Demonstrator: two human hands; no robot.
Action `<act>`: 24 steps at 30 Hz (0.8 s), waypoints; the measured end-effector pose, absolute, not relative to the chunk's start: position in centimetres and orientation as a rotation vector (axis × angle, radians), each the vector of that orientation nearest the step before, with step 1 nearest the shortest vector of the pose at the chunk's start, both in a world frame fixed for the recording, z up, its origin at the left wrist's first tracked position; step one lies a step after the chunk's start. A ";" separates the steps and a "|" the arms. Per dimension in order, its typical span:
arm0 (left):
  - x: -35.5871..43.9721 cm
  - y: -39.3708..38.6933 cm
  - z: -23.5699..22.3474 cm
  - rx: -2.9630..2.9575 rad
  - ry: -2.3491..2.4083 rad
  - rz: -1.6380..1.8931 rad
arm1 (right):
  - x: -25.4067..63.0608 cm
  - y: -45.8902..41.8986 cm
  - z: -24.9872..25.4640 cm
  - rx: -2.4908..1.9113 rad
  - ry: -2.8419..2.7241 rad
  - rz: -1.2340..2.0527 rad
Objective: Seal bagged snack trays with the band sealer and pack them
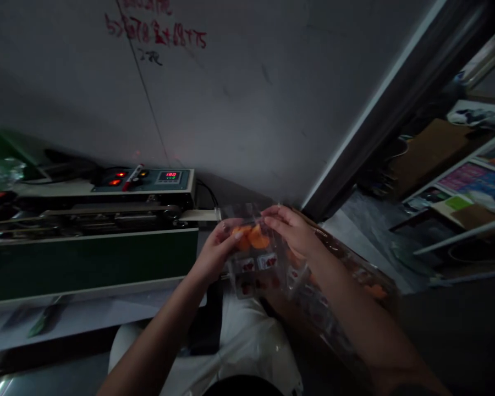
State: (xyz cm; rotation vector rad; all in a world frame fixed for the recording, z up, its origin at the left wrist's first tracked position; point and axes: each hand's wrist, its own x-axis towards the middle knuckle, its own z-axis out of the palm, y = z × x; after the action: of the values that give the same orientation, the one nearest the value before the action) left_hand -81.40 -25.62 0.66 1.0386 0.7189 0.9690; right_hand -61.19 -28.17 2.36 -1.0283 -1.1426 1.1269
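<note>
Both my hands hold a small clear plastic bag point(253, 256) in front of me, above my lap. The bag has orange pieces near its top and red-and-white printed labels lower down. My left hand point(216, 250) pinches the bag's upper left edge. My right hand point(291, 228) grips the upper right edge, fingers curled over the top. Under my right forearm lies a pile of similar clear bags point(346, 297) with red prints.
A green band-sealing machine point(91, 258) stands on the left, its control panel point(148, 180) showing a red digital readout and lit buttons. A grey wall with red scribbles rises behind. A doorway on the right shows shelves point(457, 187) with cardboard and coloured sheets.
</note>
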 end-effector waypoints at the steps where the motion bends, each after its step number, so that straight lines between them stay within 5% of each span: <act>1: -81.9 -25.6 0.4 1.028 0.748 1.006 | -62.0 -28.0 2.0 -1.038 -1.102 1.112; 6: -83.5 -25.1 -0.6 0.845 0.956 1.134 | -64.1 -27.7 -0.6 -1.043 -1.033 1.179; 17: -88.0 -24.9 -2.0 0.833 1.146 1.208 | -67.1 -28.6 -6.7 -1.035 -1.425 0.484; 24: -91.1 -22.8 -3.4 0.687 1.103 1.029 | -69.4 -26.5 -10.1 -1.090 -1.407 0.384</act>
State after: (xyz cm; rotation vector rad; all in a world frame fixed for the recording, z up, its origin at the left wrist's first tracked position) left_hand -91.14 -22.78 -3.40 0.6873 1.1026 1.0286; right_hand -69.38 -26.52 -10.09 -1.0904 -1.4071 0.3836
